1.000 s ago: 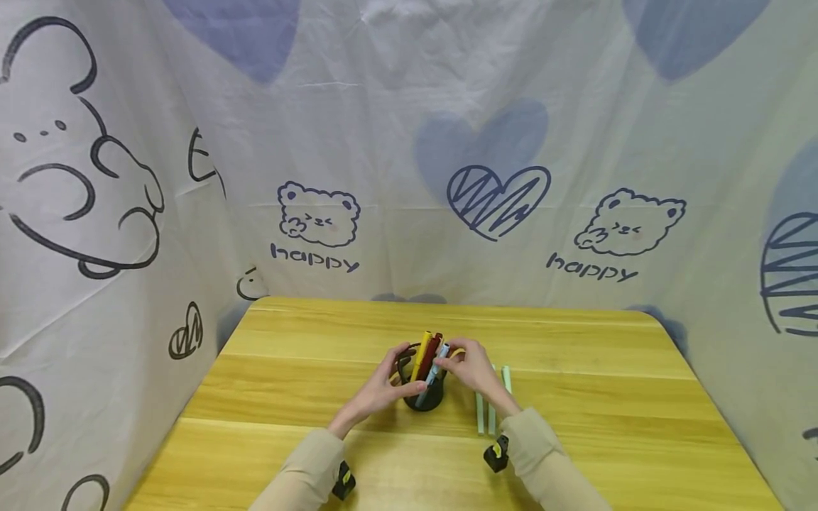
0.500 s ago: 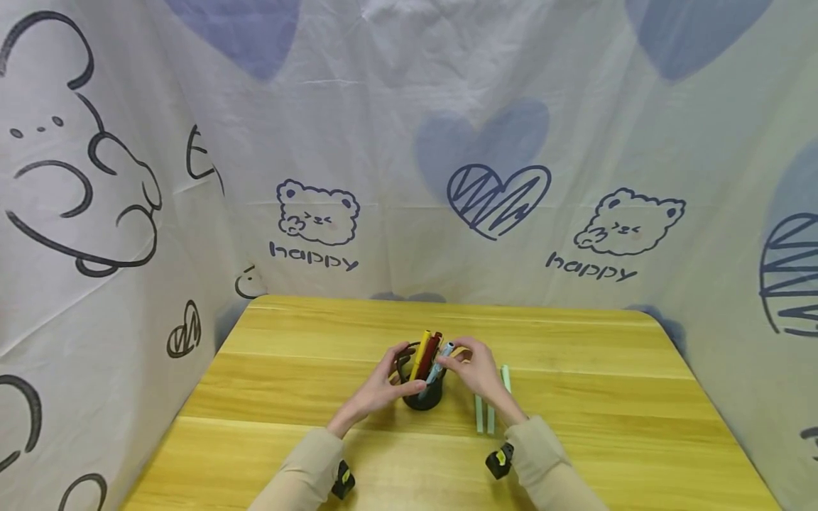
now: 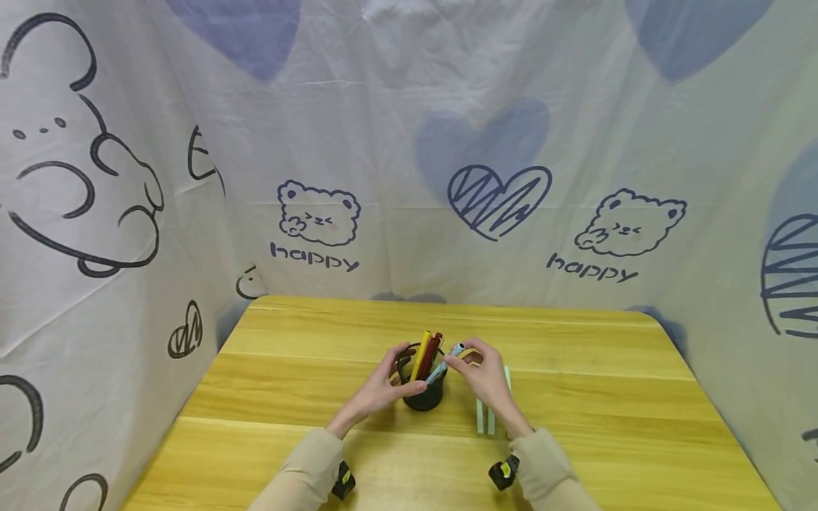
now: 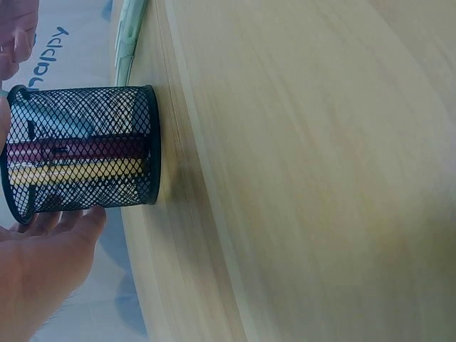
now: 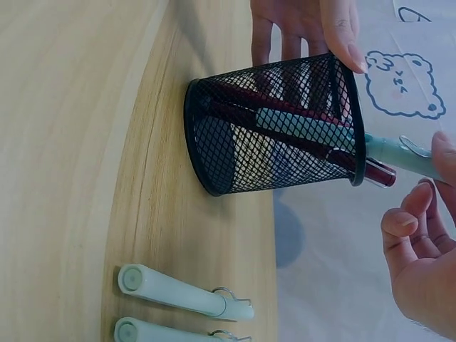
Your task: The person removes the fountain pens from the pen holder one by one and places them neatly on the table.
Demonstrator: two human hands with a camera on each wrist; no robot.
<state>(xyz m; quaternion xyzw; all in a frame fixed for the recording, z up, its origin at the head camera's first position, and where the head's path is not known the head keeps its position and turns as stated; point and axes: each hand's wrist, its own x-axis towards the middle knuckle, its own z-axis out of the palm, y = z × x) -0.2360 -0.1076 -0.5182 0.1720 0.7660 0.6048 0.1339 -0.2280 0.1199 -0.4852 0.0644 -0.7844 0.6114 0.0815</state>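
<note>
Pale pen slants from mesh cup into right hand's grip.

One black mesh pen holder stands on one wooden surface. In it: one yellow pen, at least one dark red pen, any second being hard to tell through the mesh, and one mint-green pen. Three more mint-green pens lie right, partly covered. Near, two black wrist devices; on the far cloth, two bear drawings.
</note>
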